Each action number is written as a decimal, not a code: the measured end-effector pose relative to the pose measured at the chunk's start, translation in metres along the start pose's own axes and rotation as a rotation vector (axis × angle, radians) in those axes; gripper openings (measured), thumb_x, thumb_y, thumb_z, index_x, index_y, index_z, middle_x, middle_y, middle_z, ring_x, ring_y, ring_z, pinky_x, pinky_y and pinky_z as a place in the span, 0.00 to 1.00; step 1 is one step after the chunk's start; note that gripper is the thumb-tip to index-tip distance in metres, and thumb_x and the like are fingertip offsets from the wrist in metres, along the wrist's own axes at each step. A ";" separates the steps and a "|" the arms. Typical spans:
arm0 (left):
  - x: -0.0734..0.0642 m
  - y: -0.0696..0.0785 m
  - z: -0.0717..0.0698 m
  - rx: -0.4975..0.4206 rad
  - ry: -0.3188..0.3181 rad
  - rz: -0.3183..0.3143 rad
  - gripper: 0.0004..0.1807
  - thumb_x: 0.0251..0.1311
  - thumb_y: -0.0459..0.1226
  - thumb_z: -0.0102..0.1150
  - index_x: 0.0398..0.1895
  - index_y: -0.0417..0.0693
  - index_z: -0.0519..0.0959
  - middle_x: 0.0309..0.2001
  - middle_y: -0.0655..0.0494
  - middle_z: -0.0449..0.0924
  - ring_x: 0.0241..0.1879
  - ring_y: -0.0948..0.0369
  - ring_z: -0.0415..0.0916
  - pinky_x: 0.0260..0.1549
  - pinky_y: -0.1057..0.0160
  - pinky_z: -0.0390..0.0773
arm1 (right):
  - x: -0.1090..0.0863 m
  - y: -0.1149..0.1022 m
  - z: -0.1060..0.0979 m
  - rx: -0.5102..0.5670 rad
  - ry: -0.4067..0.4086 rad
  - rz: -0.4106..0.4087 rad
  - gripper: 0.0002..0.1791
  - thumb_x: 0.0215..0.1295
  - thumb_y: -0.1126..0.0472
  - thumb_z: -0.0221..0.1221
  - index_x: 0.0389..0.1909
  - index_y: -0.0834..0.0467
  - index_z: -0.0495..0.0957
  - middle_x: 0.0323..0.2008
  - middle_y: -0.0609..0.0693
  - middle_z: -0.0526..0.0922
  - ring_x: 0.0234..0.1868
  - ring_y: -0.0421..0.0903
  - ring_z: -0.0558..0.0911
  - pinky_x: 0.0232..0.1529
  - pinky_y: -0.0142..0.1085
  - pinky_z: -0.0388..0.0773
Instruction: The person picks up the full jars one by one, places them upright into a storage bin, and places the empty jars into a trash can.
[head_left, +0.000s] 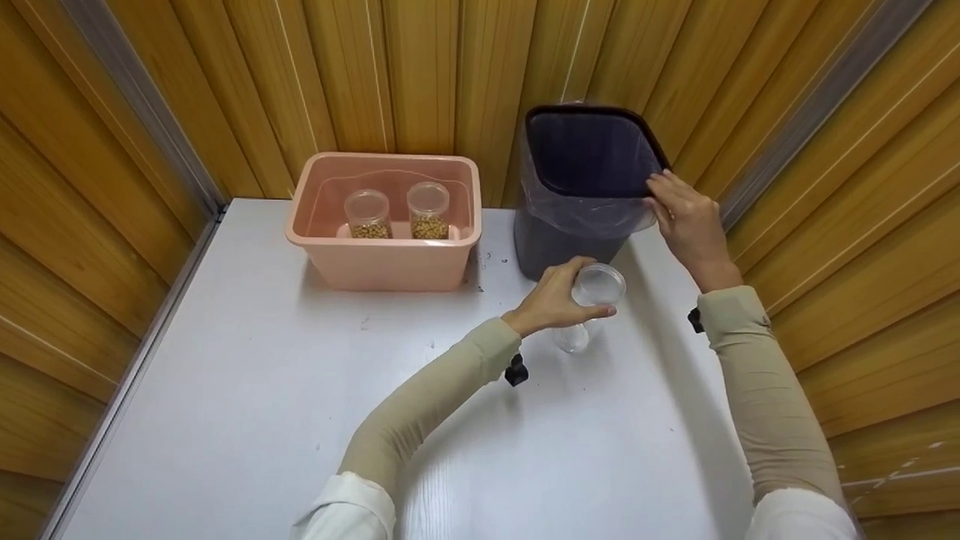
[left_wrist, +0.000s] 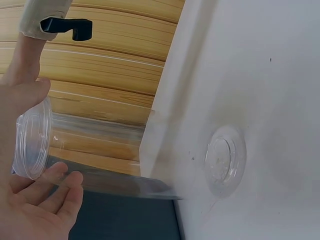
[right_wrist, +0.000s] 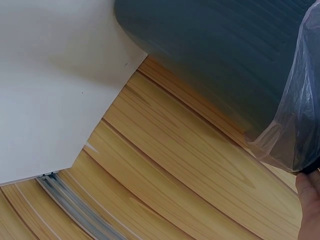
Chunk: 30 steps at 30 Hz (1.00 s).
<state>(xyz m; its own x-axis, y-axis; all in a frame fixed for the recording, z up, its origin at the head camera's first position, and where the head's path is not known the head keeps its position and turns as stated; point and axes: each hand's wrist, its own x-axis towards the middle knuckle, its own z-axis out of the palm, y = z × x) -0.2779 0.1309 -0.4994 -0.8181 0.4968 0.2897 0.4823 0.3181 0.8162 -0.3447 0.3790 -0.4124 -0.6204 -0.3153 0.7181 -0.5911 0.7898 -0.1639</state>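
Note:
My left hand (head_left: pixel 556 298) grips a clear plastic jar (head_left: pixel 600 285) around its top, with thumb and fingers on opposite sides. In the left wrist view no contents show through the jar's clear walls (left_wrist: pixel 100 132). Below them a clear round shape (left_wrist: pixel 225 159) shows against the white table. At the right, my right hand (head_left: pixel 686 217) pinches the near right corner of the rim of a dark grey trash bin (head_left: pixel 566 244), which is lined with a clear plastic bag (head_left: pixel 589 214). The right wrist view shows only part of that hand (right_wrist: pixel 310 200), at the bag-covered rim.
A pink tub (head_left: pixel 386 266) stands at the back left, beside the bin. Inside it are two clear jars (head_left: pixel 367 210) (head_left: pixel 429 199) partly filled with small yellowish beans. Wood-look panels (head_left: pixel 420 75) enclose the white table (head_left: pixel 262 390) at the back and both sides.

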 end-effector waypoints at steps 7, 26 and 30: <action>-0.001 0.006 -0.016 0.013 -0.011 0.011 0.44 0.54 0.52 0.83 0.70 0.44 0.75 0.63 0.52 0.84 0.59 0.61 0.81 0.59 0.66 0.80 | -0.002 -0.002 0.005 -0.004 -0.001 -0.029 0.16 0.76 0.65 0.64 0.60 0.66 0.85 0.60 0.63 0.87 0.67 0.62 0.83 0.65 0.60 0.80; 0.027 0.067 -0.078 0.034 -0.015 0.087 0.45 0.55 0.54 0.81 0.72 0.43 0.74 0.62 0.52 0.84 0.57 0.62 0.81 0.58 0.67 0.80 | 0.000 -0.001 -0.003 -0.024 -0.033 -0.008 0.17 0.78 0.62 0.62 0.62 0.65 0.85 0.61 0.62 0.86 0.68 0.62 0.82 0.67 0.60 0.79; 0.033 0.076 -0.087 0.047 -0.019 0.106 0.45 0.56 0.54 0.80 0.72 0.43 0.73 0.63 0.51 0.84 0.58 0.61 0.81 0.58 0.68 0.79 | 0.000 -0.002 -0.002 -0.036 -0.030 -0.011 0.17 0.77 0.63 0.63 0.61 0.66 0.85 0.61 0.63 0.86 0.67 0.63 0.83 0.66 0.61 0.80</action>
<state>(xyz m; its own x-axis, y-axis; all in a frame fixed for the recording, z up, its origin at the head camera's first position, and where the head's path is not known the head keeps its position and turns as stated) -0.2952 0.1009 -0.3844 -0.7560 0.5444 0.3635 0.5802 0.3000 0.7572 -0.3425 0.3788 -0.4103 -0.6295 -0.3393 0.6990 -0.5795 0.8043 -0.1316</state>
